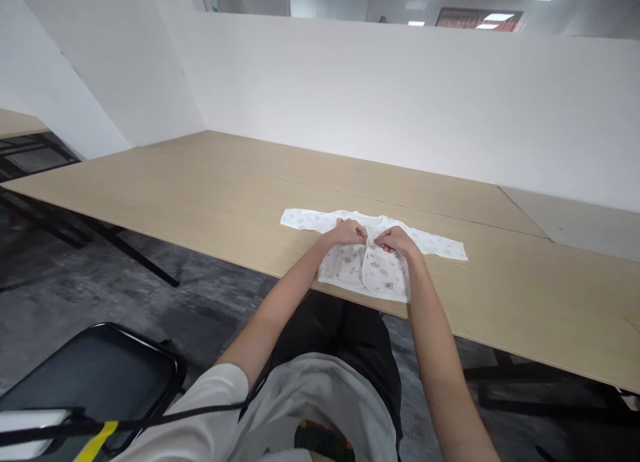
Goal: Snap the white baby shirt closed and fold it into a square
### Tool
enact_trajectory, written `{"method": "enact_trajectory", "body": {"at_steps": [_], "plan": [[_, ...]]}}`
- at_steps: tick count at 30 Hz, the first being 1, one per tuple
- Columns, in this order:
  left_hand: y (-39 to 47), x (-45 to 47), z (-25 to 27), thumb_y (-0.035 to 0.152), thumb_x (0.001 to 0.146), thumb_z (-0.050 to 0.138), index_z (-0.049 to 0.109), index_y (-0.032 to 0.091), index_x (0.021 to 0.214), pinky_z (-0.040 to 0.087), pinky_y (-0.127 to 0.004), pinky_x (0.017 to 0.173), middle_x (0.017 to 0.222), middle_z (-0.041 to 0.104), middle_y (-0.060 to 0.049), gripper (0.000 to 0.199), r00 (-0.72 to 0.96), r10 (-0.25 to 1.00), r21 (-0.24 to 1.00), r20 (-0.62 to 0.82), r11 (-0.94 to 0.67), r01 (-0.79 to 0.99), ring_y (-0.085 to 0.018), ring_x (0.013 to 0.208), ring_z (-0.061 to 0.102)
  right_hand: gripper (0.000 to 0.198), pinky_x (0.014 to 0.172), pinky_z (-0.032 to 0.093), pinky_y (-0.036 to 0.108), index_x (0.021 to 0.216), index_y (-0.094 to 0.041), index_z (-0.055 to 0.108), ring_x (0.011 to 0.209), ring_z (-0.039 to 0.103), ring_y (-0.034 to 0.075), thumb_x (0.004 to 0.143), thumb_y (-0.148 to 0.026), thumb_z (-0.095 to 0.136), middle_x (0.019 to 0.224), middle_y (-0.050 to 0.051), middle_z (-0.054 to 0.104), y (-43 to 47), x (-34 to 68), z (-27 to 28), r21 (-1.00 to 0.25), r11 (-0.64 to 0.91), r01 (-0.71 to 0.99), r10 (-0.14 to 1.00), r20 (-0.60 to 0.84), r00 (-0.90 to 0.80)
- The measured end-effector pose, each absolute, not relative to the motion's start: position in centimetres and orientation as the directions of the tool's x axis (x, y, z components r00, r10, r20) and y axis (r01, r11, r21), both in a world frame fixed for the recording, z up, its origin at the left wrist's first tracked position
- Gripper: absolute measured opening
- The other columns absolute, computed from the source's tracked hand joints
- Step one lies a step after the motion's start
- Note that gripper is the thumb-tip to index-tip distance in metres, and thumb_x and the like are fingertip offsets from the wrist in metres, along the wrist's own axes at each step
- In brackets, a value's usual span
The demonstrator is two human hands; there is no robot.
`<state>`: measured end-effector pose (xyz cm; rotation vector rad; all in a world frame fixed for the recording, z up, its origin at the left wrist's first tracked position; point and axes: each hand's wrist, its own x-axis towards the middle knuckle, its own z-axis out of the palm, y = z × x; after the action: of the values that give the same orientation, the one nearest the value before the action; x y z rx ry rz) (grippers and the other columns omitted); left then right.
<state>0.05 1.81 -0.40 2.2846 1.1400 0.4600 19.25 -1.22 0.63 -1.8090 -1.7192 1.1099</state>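
Note:
A small white baby shirt (387, 279) with a scattered colour print lies spread on the table, its two long sleeves stretched out to the sides. Its front opening runs down the middle, and the lower hem lies near the table's front edge. My left hand (351, 232) is closed on the edge of the front opening, at chest height of the shirt. Just across from it, my right hand (393, 239) pinches the other side of the opening. The fingertips of both hands are close together, and the fabric between them is partly hidden.
The long wooden table (200, 189) reaches to a white wall (350, 95) behind it. A black chair (100, 362) stands at lower left with a white object (33, 429) on it. A black cable (200, 411) with a yellow tag crosses at lower left.

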Motion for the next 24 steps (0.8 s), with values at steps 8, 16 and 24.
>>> {"method": "enact_trajectory", "body": {"at_steps": [8,16,24], "plan": [[2.4,-0.6,-0.2,0.031,0.062,0.072,0.076,0.019,0.083,0.039,-0.023,0.070,0.078,0.069,0.000,0.024,0.808,0.581,0.781,-0.097,-0.460,0.424,-0.012,0.073,0.056,0.037,0.036,0.028,0.021,0.060,-0.011,0.065,0.038,0.035,0.005,0.060,-0.045,0.079,0.047,-0.001,0.050,-2.5,18.5,2.1,-0.736,-0.116,0.667,0.778,-0.485,-0.400],[1.5,-0.2,0.2,0.032,0.065,0.073,0.076,0.020,0.088,0.036,-0.021,0.062,0.075,0.069,0.000,0.026,0.855,0.512,0.751,-0.081,-0.533,0.390,-0.010,0.066,0.052,0.028,0.036,0.025,0.019,0.055,-0.013,0.061,0.038,0.037,0.005,0.062,-0.035,0.075,0.045,-0.001,0.050,-2.6,18.9,2.3,-0.739,-0.082,0.669,0.740,-0.495,-0.456],[1.1,-0.1,0.7,0.024,0.065,0.071,0.076,0.016,0.081,0.037,-0.022,0.062,0.065,0.064,0.000,0.019,0.855,0.513,0.796,-0.073,-0.486,0.360,-0.009,0.060,0.049,0.027,0.037,0.027,0.019,0.055,-0.014,0.058,0.040,0.039,0.006,0.063,-0.035,0.073,0.047,-0.001,0.050,-2.8,19.5,2.6,-0.743,-0.048,0.668,0.734,-0.479,-0.481]]}}
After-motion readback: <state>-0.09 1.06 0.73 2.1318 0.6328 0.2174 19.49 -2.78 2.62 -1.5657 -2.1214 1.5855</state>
